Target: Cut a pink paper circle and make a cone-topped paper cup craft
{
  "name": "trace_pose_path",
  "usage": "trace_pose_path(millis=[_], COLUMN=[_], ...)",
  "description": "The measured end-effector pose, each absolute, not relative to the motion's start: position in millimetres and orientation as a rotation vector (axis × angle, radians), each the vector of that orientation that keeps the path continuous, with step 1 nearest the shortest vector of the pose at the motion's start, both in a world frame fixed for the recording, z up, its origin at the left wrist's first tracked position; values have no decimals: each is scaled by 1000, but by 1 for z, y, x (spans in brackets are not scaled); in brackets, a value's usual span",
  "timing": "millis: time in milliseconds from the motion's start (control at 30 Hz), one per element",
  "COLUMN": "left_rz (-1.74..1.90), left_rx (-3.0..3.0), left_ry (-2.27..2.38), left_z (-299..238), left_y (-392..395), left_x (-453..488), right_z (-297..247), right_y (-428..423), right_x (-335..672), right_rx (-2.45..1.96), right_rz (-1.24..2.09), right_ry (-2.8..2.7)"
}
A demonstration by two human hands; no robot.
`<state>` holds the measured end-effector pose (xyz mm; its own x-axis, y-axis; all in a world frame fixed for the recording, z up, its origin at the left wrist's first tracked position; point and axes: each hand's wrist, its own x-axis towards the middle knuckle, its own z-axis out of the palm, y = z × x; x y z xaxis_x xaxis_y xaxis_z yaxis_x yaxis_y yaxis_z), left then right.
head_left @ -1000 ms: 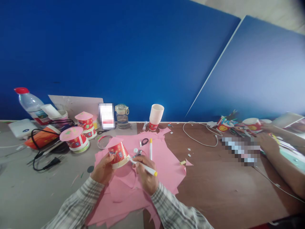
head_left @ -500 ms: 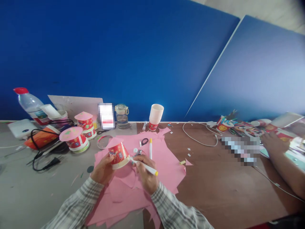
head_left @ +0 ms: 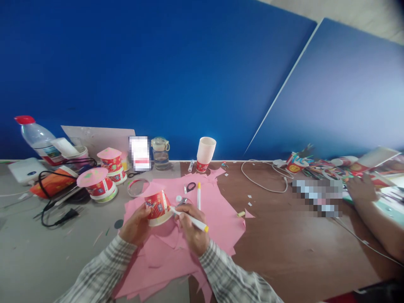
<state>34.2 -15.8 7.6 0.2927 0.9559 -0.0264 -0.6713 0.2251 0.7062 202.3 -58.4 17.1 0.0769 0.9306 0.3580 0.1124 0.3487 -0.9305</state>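
My left hand (head_left: 138,225) is closed around a red printed paper cup (head_left: 157,207), which is tilted and has a pink paper top and a pale band at its lower rim. In my right hand (head_left: 193,231) is a white marker (head_left: 196,221) with a yellow end, its tip at the cup's right side. Whether the tip touches the cup, I cannot tell. Beneath both hands lie sheets of pink paper (head_left: 217,223). On the paper are another white marker (head_left: 198,197) with a yellow cap and small scissors (head_left: 190,187), just beyond my hands.
Two red cups with pink tops (head_left: 101,187) stand at left, near a black cable (head_left: 59,219) and a plastic bottle (head_left: 39,139). Stacked white cups (head_left: 206,149) and a glass jar (head_left: 160,153) stand behind. At right, another person's hand (head_left: 362,191) rests near craft items.
The held cup has turned slightly and shifted a little down and to the right, toward the marker tip. My right hand keeps almost the same place and grip.
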Motion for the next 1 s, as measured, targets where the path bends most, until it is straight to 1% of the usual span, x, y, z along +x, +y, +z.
trace_pose_path(millis=[733,1000], left_rz=[1176,1095], left_rx=[678,697], left_ry=[524,498], left_z=[7,7], left_y=[-16,-18], left_x=[34,36], right_z=[21,20], right_y=[-57,-57], right_x=[203,203], right_rx=[-993,-949], right_rz=[819,812], right_ry=[-1323,-1360])
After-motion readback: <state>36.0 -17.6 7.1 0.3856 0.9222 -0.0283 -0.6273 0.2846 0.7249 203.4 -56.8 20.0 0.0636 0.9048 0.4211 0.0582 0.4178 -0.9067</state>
